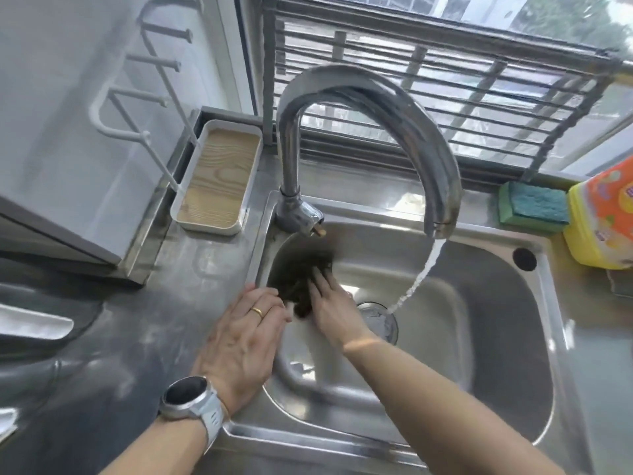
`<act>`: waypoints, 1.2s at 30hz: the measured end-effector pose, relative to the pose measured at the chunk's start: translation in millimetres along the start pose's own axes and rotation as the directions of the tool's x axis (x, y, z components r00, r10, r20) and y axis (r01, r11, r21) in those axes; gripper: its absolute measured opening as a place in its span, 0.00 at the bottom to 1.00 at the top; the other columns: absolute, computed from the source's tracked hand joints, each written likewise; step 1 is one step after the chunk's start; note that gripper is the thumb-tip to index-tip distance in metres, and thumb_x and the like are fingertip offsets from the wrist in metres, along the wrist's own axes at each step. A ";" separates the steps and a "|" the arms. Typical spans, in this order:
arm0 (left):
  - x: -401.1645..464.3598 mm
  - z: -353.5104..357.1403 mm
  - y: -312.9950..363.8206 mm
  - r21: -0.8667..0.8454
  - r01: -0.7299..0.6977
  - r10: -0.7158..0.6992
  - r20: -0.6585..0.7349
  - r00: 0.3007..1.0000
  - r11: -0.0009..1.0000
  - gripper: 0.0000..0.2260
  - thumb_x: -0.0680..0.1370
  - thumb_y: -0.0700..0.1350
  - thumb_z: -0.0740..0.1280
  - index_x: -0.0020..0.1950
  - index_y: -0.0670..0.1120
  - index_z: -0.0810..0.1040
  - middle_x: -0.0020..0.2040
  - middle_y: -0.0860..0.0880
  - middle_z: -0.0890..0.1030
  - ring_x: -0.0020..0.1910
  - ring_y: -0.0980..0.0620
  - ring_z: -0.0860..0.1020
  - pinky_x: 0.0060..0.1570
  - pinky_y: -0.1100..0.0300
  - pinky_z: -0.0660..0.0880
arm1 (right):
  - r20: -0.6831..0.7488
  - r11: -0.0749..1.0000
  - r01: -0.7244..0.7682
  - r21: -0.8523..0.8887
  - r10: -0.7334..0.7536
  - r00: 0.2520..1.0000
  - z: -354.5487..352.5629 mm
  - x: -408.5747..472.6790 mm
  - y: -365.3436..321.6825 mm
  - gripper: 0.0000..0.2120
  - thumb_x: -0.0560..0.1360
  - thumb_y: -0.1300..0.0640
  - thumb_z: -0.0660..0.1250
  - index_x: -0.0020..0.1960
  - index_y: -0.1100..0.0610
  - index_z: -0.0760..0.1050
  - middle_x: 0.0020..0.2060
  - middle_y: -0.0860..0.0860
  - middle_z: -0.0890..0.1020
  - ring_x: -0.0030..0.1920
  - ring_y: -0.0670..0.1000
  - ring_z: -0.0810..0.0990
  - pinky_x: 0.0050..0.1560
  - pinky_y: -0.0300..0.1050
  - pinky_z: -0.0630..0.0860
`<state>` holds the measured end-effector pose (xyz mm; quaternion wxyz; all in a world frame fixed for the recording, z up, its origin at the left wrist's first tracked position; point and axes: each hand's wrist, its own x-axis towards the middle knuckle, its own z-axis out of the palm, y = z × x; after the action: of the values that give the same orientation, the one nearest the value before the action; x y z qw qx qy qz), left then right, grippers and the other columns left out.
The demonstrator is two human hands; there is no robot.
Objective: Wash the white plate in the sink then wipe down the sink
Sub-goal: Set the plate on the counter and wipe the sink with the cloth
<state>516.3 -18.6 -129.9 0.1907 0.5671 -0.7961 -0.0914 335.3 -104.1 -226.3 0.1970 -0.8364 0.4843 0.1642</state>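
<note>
My right hand (334, 310) presses a dark scouring pad (296, 275) against the left inner wall of the steel sink (479, 337), fingers spread over the pad. My left hand (239, 334), with a ring and a wristwatch, lies flat and open on the sink's left rim. Water (421, 272) runs from the curved tap (376, 97) down onto the drain (380, 320). A white curved object (34, 325), possibly the plate, shows only partly at the far left edge on the counter.
A white tray with a wood-grain base (215, 180) and a white peg rack (137, 97) stand back left. A green-blue sponge (532, 207) and a yellow-orange pack (603, 217) sit at the sink's right back corner. A metal dish rack spans the window behind the tap.
</note>
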 end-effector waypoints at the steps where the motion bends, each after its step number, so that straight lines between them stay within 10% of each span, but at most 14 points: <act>1: 0.0 0.0 -0.7 0.012 -0.005 0.005 0.004 1.000 1.000 0.10 0.79 0.41 0.62 0.51 0.45 0.83 0.53 0.48 0.82 0.61 0.45 0.78 0.73 0.48 0.66 | -0.029 0.997 -0.067 -0.029 0.066 0.997 -4.4 -2.4 8.2 0.27 0.75 0.62 0.48 0.63 0.68 0.79 0.66 0.66 0.79 0.64 0.67 0.80 0.48 0.56 0.84; 4: -1.4 -0.3 1.3 0.029 -0.003 0.003 0.017 1.000 1.000 0.11 0.79 0.40 0.62 0.51 0.46 0.84 0.53 0.48 0.82 0.60 0.45 0.78 0.74 0.48 0.66 | -0.026 0.977 -0.207 -0.058 0.206 0.978 5.2 -30.4 19.8 0.26 0.82 0.62 0.42 0.77 0.66 0.64 0.77 0.61 0.65 0.74 0.65 0.67 0.67 0.59 0.72; 7: -2.1 -0.3 2.8 0.074 0.011 -0.013 0.033 0.999 0.997 0.11 0.80 0.42 0.61 0.51 0.46 0.84 0.53 0.48 0.82 0.60 0.46 0.78 0.74 0.48 0.66 | 0.090 0.855 -0.315 0.412 0.305 0.948 5.5 -61.6 18.6 0.19 0.79 0.57 0.55 0.66 0.61 0.75 0.68 0.61 0.76 0.66 0.62 0.75 0.64 0.52 0.73; 10: 1.6 -3.6 13.1 0.154 0.039 -0.046 0.038 0.998 0.987 0.12 0.81 0.45 0.60 0.51 0.47 0.83 0.50 0.49 0.82 0.57 0.45 0.79 0.71 0.49 0.68 | 0.185 0.348 -0.343 0.872 0.414 0.891 -20.5 -76.8 20.0 0.10 0.75 0.66 0.63 0.51 0.59 0.82 0.44 0.55 0.85 0.44 0.53 0.82 0.44 0.41 0.77; 13: 18.5 -1.0 57.8 -0.019 0.283 -0.283 0.021 0.959 0.959 0.10 0.81 0.48 0.61 0.53 0.49 0.82 0.50 0.51 0.83 0.53 0.49 0.78 0.67 0.51 0.70 | 0.332 -0.338 -0.180 0.924 0.473 0.816 -56.3 -94.3 32.6 0.11 0.74 0.69 0.62 0.52 0.63 0.81 0.43 0.61 0.84 0.43 0.59 0.82 0.47 0.51 0.79; 17: 74.4 18.2 122.7 -0.596 0.690 -0.607 0.386 0.695 0.411 0.19 0.79 0.62 0.62 0.69 0.60 0.75 0.63 0.56 0.81 0.61 0.57 0.78 0.70 0.53 0.72 | 0.411 -0.696 -0.061 0.716 0.349 0.842 -100.2 -119.0 41.8 0.15 0.78 0.54 0.60 0.51 0.62 0.83 0.43 0.60 0.85 0.40 0.58 0.84 0.46 0.51 0.80; 20: 110.0 36.1 150.2 -0.736 0.661 -0.572 0.608 0.550 -0.147 0.27 0.67 0.70 0.71 0.64 0.64 0.78 0.61 0.54 0.84 0.62 0.52 0.82 0.67 0.49 0.76 | 0.403 -0.750 -0.019 0.661 0.333 0.852 -115.1 -126.2 37.8 0.18 0.78 0.43 0.67 0.53 0.57 0.85 0.47 0.56 0.86 0.49 0.57 0.84 0.56 0.53 0.79; 22: 120.6 47.7 161.9 -0.745 0.584 -0.573 0.644 0.507 -0.322 0.22 0.63 0.67 0.77 0.53 0.61 0.84 0.53 0.50 0.87 0.56 0.48 0.85 0.62 0.47 0.80 | 0.427 -0.704 0.000 0.711 0.431 0.795 -119.5 -125.2 33.0 0.16 0.76 0.45 0.71 0.48 0.58 0.86 0.43 0.55 0.88 0.45 0.56 0.86 0.55 0.52 0.81; 24: 121.5 55.0 172.1 -0.783 0.565 -0.641 0.578 0.506 -0.260 0.16 0.66 0.64 0.74 0.47 0.58 0.84 0.48 0.49 0.88 0.51 0.46 0.86 0.59 0.44 0.81 | 0.452 -0.619 -0.021 0.785 0.549 0.703 -121.8 -118.7 34.4 0.10 0.75 0.53 0.73 0.40 0.60 0.86 0.34 0.54 0.87 0.33 0.53 0.84 0.42 0.46 0.80; 29: 114.0 58.5 175.1 -0.870 0.438 -0.746 0.443 0.497 -0.226 0.13 0.81 0.36 0.65 0.58 0.50 0.84 0.56 0.44 0.86 0.60 0.42 0.83 0.66 0.46 0.77 | 0.478 -0.636 -0.017 0.771 0.562 0.675 -123.7 -96.8 39.9 0.12 0.78 0.66 0.68 0.61 0.60 0.74 0.41 0.59 0.82 0.34 0.53 0.81 0.23 0.37 0.77; 33: 117.6 54.4 169.7 -0.900 0.362 -0.744 0.413 0.525 -0.244 0.13 0.83 0.35 0.60 0.61 0.38 0.83 0.57 0.43 0.86 0.64 0.40 0.80 0.67 0.51 0.74 | 0.435 -0.699 0.002 0.715 0.447 0.782 -118.9 -96.9 28.8 0.11 0.80 0.61 0.67 0.40 0.58 0.81 0.30 0.53 0.82 0.28 0.49 0.80 0.34 0.41 0.79; 36: 118.5 57.6 162.0 -0.899 0.425 -0.692 0.241 0.681 0.105 0.15 0.84 0.50 0.59 0.63 0.50 0.83 0.62 0.66 0.82 0.67 0.61 0.77 0.73 0.58 0.69 | 0.403 -0.786 0.056 0.615 0.376 0.834 -108.7 -97.6 25.6 0.15 0.79 0.49 0.68 0.42 0.57 0.87 0.40 0.54 0.87 0.41 0.51 0.86 0.53 0.47 0.80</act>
<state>318.6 -78.6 -100.1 0.5133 0.6252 -0.2947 -0.5087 275.4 -96.1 -90.8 0.7188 0.0315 0.5392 -0.4376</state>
